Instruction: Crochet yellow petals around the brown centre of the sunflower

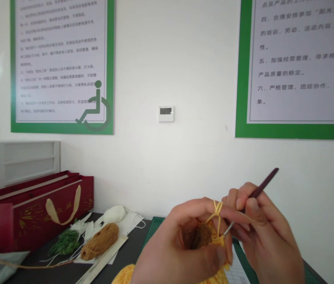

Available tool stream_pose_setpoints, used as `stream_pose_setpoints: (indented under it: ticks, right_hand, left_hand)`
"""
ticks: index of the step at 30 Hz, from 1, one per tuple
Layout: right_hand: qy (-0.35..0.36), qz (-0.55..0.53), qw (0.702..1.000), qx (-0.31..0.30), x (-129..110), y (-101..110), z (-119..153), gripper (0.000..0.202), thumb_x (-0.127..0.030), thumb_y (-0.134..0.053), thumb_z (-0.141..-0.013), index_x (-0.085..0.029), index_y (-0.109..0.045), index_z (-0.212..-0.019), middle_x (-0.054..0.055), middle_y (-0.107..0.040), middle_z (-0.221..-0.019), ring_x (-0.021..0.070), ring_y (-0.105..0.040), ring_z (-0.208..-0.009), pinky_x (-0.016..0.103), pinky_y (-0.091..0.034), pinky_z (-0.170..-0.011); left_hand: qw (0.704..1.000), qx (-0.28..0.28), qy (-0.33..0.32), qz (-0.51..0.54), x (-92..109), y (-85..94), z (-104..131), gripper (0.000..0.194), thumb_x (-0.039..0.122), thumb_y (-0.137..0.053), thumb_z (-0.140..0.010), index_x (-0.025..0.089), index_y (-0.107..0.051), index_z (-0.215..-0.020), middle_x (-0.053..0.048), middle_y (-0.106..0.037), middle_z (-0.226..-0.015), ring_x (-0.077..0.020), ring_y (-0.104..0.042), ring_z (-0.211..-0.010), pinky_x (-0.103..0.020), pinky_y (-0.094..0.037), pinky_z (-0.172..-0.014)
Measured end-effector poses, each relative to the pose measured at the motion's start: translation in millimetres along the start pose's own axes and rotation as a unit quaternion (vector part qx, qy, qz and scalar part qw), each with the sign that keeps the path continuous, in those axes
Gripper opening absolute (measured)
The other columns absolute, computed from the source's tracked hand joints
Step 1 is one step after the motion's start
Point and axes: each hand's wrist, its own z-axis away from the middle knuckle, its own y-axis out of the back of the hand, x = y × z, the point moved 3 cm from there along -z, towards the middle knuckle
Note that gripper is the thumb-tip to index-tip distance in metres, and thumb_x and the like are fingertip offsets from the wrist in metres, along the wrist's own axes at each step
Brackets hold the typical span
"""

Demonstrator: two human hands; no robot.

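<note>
My left hand (181, 240) pinches a small yellow crocheted piece (218, 240) between thumb and fingers, with yellow yarn (218, 209) looped round the index finger. Inside the curl of that hand a brown part of the work shows. My right hand (269, 232) grips a crochet hook (264, 183) by its dark purple handle, which points up and to the right. The metal tip of the hook reaches the edge of the yellow piece. More yellow yarn (125, 275) lies below my left hand.
Brown (100, 241), green (65, 242) and white yarn (114, 214) lie on the dark table at left, beside a pale ruler-like strip (102, 260). Behind them stand red gift bags (51, 213) and stacked drawers (26, 161). A green cutting mat (154, 228) and a printed sheet (238, 268) are under my hands.
</note>
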Motion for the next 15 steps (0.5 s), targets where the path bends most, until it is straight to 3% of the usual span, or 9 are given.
stream_pose_setpoints:
  ticks: [4,6,9,12,15]
  right_hand:
    - [-0.062,-0.031,0.998,0.014,2.1,-5.1,-3.2,0.029,-0.044,-0.06,-0.098,-0.023,-0.059,-0.079,-0.005,-0.041,-0.062,0.0076,-0.028,-0.05,0.019,-0.025,-0.042]
    - [-0.078,-0.047,0.995,0.032,3.1,-7.7,-5.8,0.031,-0.043,-0.064,-0.096,-0.021,-0.058,-0.075,-0.006,-0.038,-0.06,0.0058,-0.022,-0.048,0.018,-0.021,-0.041]
    - [-0.103,-0.063,0.991,0.064,6.2,-7.9,-10.2,0.031,-0.042,-0.07,-0.091,-0.02,-0.059,-0.073,-0.007,-0.036,-0.059,0.0045,-0.021,-0.047,0.016,-0.024,-0.042]
    - [-0.119,-0.058,0.989,0.071,9.2,-4.0,-13.2,0.034,-0.042,-0.072,-0.089,-0.019,-0.057,-0.069,-0.007,-0.035,-0.058,0.0053,-0.025,-0.049,0.016,-0.03,-0.046]
    - [-0.116,-0.018,0.99,0.072,9.4,1.6,-13.9,0.039,-0.044,-0.071,-0.09,-0.019,-0.053,-0.066,-0.005,-0.038,-0.061,0.0072,-0.028,-0.052,0.018,-0.03,-0.046]
  left_hand:
    - [1.0,0.019,0.023,-0.009,3.3,-1.3,0.8,0.028,0.009,-0.072,-0.087,0.021,-0.079,-0.112,-0.005,-0.063,-0.09,-0.0156,-0.058,-0.081,-0.029,-0.046,-0.076]
    - [0.995,0.034,0.032,-0.084,7.4,-2.7,-2.3,0.032,0.005,-0.071,-0.084,0.022,-0.08,-0.11,-0.005,-0.063,-0.093,-0.0172,-0.058,-0.083,-0.031,-0.046,-0.077]
    - [0.966,0.092,0.024,-0.24,12.2,-0.1,-7.9,0.034,0.002,-0.072,-0.079,0.024,-0.083,-0.103,-0.006,-0.062,-0.094,-0.0237,-0.058,-0.096,-0.037,-0.047,-0.087]
    - [0.949,0.126,0.013,-0.287,10.3,5.1,-10.9,0.039,0.012,-0.076,-0.083,0.027,-0.08,-0.118,-0.008,-0.066,-0.101,-0.0282,-0.058,-0.107,-0.042,-0.047,-0.096]
    - [0.952,0.14,0.002,-0.273,5.0,10.7,-10.3,0.059,0.021,-0.083,-0.082,0.032,-0.069,-0.138,-0.01,-0.067,-0.116,-0.0295,-0.057,-0.111,-0.044,-0.049,-0.097]
